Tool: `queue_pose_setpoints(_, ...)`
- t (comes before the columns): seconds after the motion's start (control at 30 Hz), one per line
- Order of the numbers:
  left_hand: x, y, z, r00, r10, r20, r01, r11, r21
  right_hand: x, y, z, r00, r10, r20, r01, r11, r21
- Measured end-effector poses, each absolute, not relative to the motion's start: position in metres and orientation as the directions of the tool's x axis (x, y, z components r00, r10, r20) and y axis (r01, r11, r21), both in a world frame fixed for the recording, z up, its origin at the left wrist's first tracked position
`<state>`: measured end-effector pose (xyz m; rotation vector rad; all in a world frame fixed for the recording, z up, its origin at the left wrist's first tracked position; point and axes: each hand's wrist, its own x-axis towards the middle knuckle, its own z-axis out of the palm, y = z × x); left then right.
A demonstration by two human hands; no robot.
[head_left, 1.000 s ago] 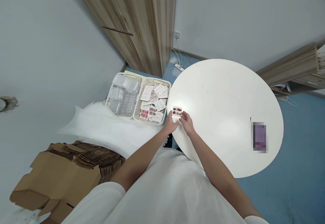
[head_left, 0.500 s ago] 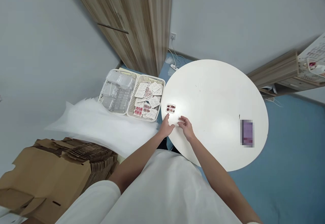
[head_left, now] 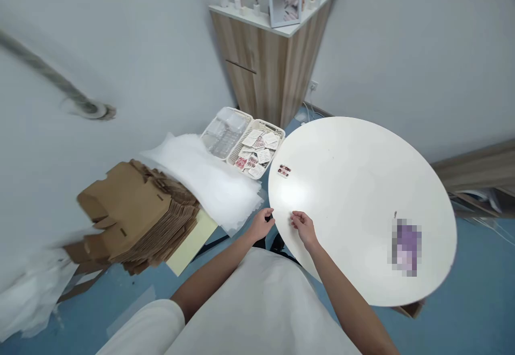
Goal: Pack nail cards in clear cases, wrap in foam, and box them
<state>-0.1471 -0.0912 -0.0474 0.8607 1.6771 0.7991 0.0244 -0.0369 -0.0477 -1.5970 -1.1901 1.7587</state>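
Observation:
A small set of dark red and pale press-on nails point(head_left: 284, 171) lies near the left edge of the round white table point(head_left: 362, 167). My left hand point(head_left: 261, 224) is at the table's near-left edge, thumb and fingers apart with nothing between them. Over the tabletop close by, my right hand point(head_left: 304, 227) has loosely bent fingers and holds nothing I can see. Both hands are on the near side of the nail set, apart from it.
Left of the table, a white basket point(head_left: 231, 160) holds carded nail sets, beside a basket of clear plastic boxes point(head_left: 225, 132). White sheets point(head_left: 209, 175) and stacked flat cardboard boxes point(head_left: 137, 205) lie nearer me. A pixelated purple item point(head_left: 407, 245) is on the table's right.
My view has tilted up and turned left, showing the cabinet top and more cardboard. Both hands have drawn back from the nail set, which stays on the table.

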Motion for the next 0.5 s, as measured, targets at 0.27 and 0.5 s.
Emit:
queue_pose_setpoints(0.27, -0.18, -0.13, -0.037, -0.425, 0.799, -0.425, 0.128, 0.518, 0.846, -0.018, -0.04, -0.044, -0.476, 0.756, -0.45, 0.253, -0.373, -0.893)
queue_pose_setpoints(0.5, -0.236, -0.14, -0.04, -0.575, 0.745, -0.338, 0.187, 0.522, 0.832, -0.082, -0.031, -0.05, -0.63, 0.642, -0.436, 0.39, -0.224, -0.893)
